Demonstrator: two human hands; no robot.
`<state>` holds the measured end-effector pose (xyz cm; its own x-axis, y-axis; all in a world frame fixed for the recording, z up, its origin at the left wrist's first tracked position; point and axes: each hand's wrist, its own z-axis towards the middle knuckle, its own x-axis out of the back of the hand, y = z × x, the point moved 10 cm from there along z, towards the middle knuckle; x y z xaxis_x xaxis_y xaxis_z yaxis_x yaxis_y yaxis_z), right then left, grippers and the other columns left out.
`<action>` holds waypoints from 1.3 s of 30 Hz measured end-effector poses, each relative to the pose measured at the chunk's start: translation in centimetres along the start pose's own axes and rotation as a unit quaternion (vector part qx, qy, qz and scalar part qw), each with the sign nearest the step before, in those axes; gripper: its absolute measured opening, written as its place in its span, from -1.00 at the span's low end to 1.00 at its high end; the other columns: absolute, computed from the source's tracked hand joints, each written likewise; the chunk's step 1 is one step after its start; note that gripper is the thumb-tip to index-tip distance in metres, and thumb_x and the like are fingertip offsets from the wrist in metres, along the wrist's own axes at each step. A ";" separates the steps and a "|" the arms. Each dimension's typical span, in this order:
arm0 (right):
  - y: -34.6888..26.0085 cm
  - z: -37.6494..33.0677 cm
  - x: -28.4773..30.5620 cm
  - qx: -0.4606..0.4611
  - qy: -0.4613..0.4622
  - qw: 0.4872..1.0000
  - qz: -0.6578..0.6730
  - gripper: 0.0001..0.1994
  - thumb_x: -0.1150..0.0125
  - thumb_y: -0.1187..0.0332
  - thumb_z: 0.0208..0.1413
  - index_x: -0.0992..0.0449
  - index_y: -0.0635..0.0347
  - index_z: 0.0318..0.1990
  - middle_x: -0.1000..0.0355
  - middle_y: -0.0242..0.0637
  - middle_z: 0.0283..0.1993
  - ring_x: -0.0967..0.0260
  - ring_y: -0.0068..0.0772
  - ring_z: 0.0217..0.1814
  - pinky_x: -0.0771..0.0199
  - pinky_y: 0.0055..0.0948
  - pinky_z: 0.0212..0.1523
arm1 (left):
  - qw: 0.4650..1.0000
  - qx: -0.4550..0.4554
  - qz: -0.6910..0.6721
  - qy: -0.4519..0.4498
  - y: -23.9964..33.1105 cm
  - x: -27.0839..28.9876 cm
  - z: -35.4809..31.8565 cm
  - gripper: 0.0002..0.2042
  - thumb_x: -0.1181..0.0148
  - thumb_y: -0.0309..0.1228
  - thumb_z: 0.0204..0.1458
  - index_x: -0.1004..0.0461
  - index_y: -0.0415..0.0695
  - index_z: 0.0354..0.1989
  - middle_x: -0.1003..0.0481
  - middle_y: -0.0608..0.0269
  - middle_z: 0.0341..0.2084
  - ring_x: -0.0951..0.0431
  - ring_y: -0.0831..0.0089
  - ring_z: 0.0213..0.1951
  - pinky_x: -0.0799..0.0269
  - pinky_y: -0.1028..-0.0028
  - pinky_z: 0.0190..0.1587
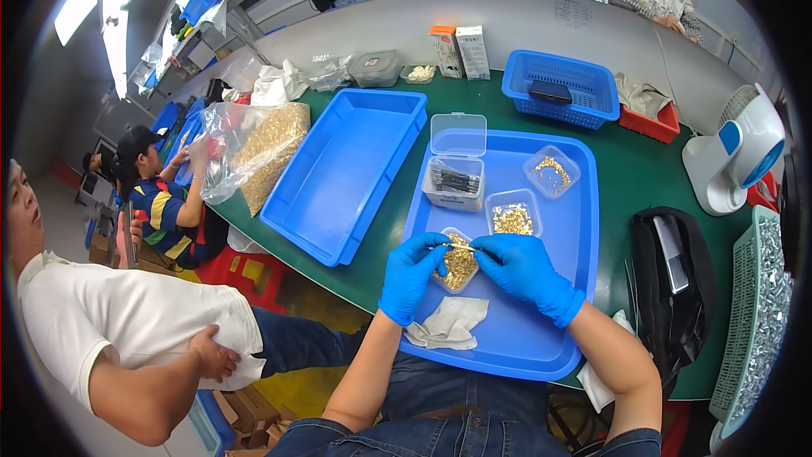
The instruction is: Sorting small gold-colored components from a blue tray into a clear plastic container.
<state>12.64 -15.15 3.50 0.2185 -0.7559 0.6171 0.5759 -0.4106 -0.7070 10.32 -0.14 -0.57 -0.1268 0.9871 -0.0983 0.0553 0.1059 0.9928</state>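
Note:
Both my hands wear blue gloves and meet over a clear tub of small gold-coloured metal parts (459,269) on a blue tray (541,355). My left hand (412,275) pinches one end of a thin, pale gold piece (459,246). The other end sits between the fingertips of my right hand (526,272). Its exact kind is too small to tell. Beyond the hands stand a second tub of gold parts (512,220), a third tub with fewer parts (552,173), and a lidded clear box holding dark thin pieces (455,178). A white cloth (448,324) lies near my left wrist.
An empty blue tray (347,173) and a bag of gold parts (271,148) lie left. A blue basket (561,76) stands at the back, a white fan (734,152) and black bag (672,288) right. A person in white (135,330) stands close on my left.

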 end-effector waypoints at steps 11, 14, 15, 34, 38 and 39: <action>-0.2 0.0 0.1 0.023 0.004 0.999 -0.032 -0.84 -0.11 0.31 0.01 -0.54 0.09 -0.26 -0.49 -0.24 -0.37 -0.46 -0.21 -0.40 -0.45 -0.33 -0.41 | 1.000 0.000 0.026 -0.006 0.0 -0.3 0.1 -0.85 -0.11 -0.61 0.00 -0.47 -0.29 -0.23 -0.49 0.30 -0.44 -0.41 0.66 -0.52 -0.29 0.69 -0.46; -0.4 -0.1 0.1 0.033 0.006 0.998 -0.047 -0.84 -0.11 0.31 0.01 -0.54 0.08 -0.27 -0.49 -0.26 -0.38 -0.46 -0.22 -0.40 -0.44 -0.33 -0.42 | 1.000 -0.013 0.025 -0.003 -0.1 -0.2 0.1 -0.86 -0.13 -0.62 -0.02 -0.48 -0.29 -0.25 -0.49 0.29 -0.42 -0.41 0.66 -0.49 -0.32 0.68 -0.42; -0.5 0.0 0.0 0.033 0.002 0.998 -0.058 -0.85 -0.11 0.31 0.01 -0.54 0.08 -0.28 -0.49 -0.27 -0.38 -0.45 -0.22 -0.40 -0.44 -0.33 -0.43 | 1.000 -0.013 0.026 -0.003 -0.4 -0.1 0.1 -0.86 -0.13 -0.62 -0.02 -0.48 -0.29 -0.25 -0.49 0.29 -0.42 -0.41 0.66 -0.49 -0.32 0.68 -0.42; 0.0 -0.2 -1.2 0.041 -0.063 0.997 -0.026 -0.81 -0.10 0.32 0.06 -0.53 0.14 -0.20 -0.49 -0.14 -0.32 -0.47 -0.14 -0.34 -0.45 -0.34 -0.33 | 0.998 -0.018 0.058 -0.025 -0.2 0.1 0.0 -0.83 -0.14 -0.67 -0.06 -0.51 -0.29 -0.26 -0.52 0.22 -0.39 -0.48 0.56 -0.40 -0.42 0.61 -0.28; 0.2 -0.3 -2.2 0.010 -0.110 0.994 -0.002 -0.80 -0.11 0.32 0.06 -0.52 0.15 -0.18 -0.47 -0.11 -0.33 -0.46 -0.12 -0.37 -0.44 -0.35 -0.35 | 0.998 -0.010 0.058 -0.026 0.2 0.0 -0.1 -0.83 -0.13 -0.67 -0.06 -0.50 -0.31 -0.26 -0.52 0.19 -0.37 -0.51 0.53 -0.39 -0.44 0.59 -0.26; 0.1 -0.3 -2.2 -0.003 -0.120 0.993 0.002 -0.80 -0.11 0.32 0.07 -0.52 0.15 -0.17 -0.47 -0.09 -0.33 -0.46 -0.11 -0.38 -0.44 -0.35 -0.36 | 0.998 -0.010 0.057 -0.025 0.4 -0.1 -0.1 -0.83 -0.13 -0.67 -0.06 -0.50 -0.31 -0.26 -0.52 0.19 -0.37 -0.51 0.53 -0.39 -0.44 0.59 -0.26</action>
<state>12.00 -13.67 1.96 0.4027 -0.6150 0.6779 0.5699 -0.4111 -0.7115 10.21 -0.21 -0.20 -0.0704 0.9974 0.0125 0.0476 -0.0092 0.9988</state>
